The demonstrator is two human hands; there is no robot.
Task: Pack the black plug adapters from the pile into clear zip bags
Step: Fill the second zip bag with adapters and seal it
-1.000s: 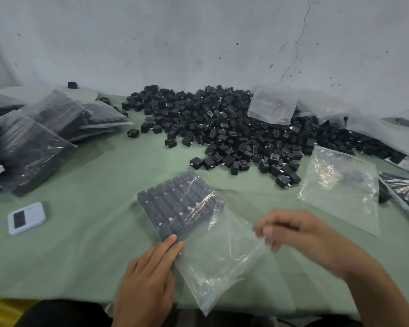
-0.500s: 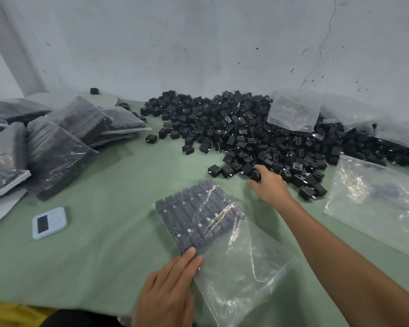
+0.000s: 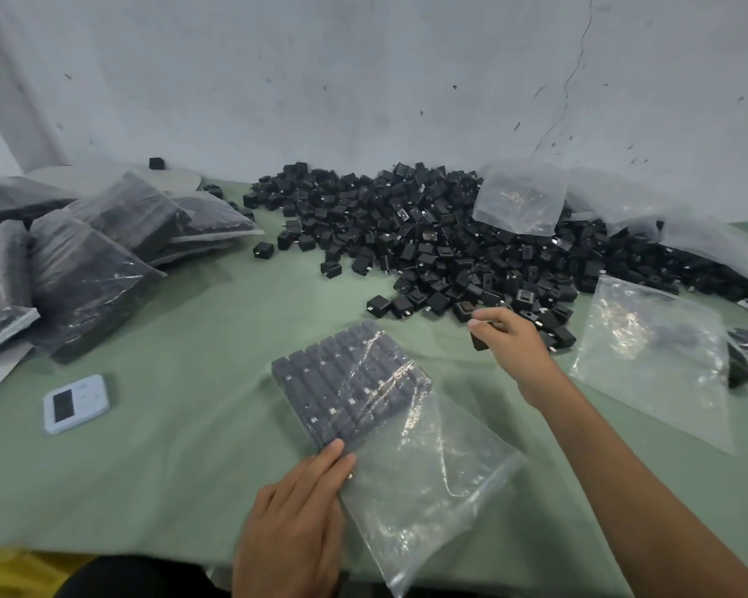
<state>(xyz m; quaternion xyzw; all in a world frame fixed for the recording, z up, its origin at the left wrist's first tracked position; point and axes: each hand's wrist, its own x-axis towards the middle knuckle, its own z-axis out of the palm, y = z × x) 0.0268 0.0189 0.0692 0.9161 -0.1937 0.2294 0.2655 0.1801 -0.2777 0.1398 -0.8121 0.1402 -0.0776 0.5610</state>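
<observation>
A big pile of black plug adapters (image 3: 450, 235) covers the far middle of the green table. In front of me lies a clear zip bag (image 3: 411, 463), its far half filled with neat rows of adapters (image 3: 342, 381). My left hand (image 3: 299, 515) lies flat with straight fingers on the bag's near left edge. At the pile's near edge, my right hand (image 3: 510, 338) grips one black adapter (image 3: 480, 338) with curled fingers, just above the cloth.
Several filled bags (image 3: 96, 252) are stacked at the left. A small white timer (image 3: 76, 402) lies near them. An empty clear bag (image 3: 653, 356) lies at the right, and more empty bags (image 3: 521, 200) rest on the pile. A wall stands behind.
My right hand left the bag's mouth, reached out to the pile and now has drawn back slightly with an adapter in it. My left hand stayed on the bag.
</observation>
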